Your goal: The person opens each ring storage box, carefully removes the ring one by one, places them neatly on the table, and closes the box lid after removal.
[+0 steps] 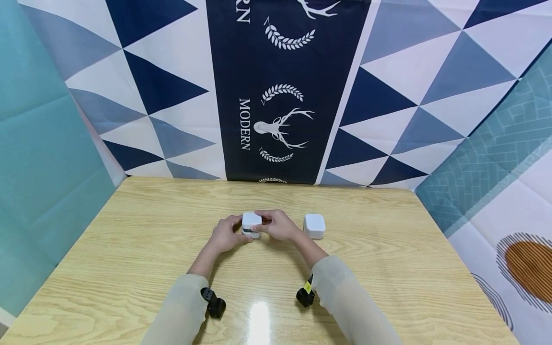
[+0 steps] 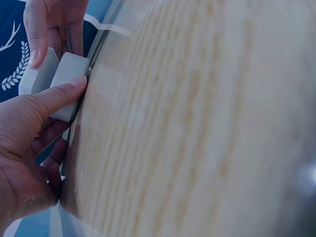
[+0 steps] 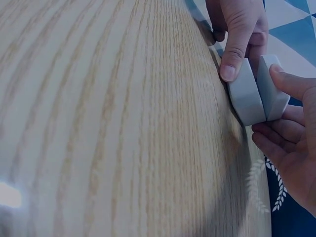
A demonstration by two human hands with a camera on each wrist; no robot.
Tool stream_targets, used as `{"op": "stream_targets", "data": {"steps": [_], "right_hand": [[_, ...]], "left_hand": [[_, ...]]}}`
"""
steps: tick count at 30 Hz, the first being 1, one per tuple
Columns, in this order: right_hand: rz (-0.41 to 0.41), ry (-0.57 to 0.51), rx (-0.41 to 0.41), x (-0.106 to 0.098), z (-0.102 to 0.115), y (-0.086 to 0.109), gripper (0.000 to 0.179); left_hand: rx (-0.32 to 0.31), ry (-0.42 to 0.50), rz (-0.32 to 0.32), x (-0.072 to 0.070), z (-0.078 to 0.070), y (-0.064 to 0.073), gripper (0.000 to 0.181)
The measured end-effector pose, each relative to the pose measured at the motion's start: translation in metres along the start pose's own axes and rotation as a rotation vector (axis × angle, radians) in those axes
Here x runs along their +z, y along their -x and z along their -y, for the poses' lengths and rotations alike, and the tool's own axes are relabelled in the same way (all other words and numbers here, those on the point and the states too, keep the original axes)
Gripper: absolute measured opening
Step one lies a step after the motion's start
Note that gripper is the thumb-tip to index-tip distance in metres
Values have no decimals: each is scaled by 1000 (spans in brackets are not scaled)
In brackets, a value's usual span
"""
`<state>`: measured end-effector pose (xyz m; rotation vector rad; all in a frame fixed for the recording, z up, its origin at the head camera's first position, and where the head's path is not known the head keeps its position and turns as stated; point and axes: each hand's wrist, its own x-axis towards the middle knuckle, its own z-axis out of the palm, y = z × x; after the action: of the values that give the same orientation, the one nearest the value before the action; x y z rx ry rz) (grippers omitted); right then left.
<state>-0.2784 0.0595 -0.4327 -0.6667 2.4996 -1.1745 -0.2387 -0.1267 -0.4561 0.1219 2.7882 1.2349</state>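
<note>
Two white rounded-square blocks are together near the back middle of the table. The lower block (image 3: 246, 96) sits at the tabletop, and my left hand (image 1: 225, 235) grips it between thumb and fingers from the left. Over it is the upper block (image 1: 251, 220), which my right hand (image 1: 279, 225) pinches from the right, thumb at the near side. Both wrist views show the upper piece tilted, with a wedge-shaped gap between the two at one side. A third white block (image 1: 314, 225) stands alone on the table, just right of my right hand.
The light wood table (image 1: 142, 249) reaches up to a patterned cloth backdrop (image 1: 172, 96). A teal cloth (image 1: 51, 158) hangs at the left, and another patterned cloth (image 1: 496, 239) hangs at the right. Small black cameras are strapped to both wrists.
</note>
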Motion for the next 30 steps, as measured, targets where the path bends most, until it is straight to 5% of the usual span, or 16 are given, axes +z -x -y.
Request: {"op": "stream_targets", "data": {"steps": [30], "right_hand": [[-9,-8,0,1,-2,-1,55]], "left_hand": [[4,4,-12,1,0,0,72]]}}
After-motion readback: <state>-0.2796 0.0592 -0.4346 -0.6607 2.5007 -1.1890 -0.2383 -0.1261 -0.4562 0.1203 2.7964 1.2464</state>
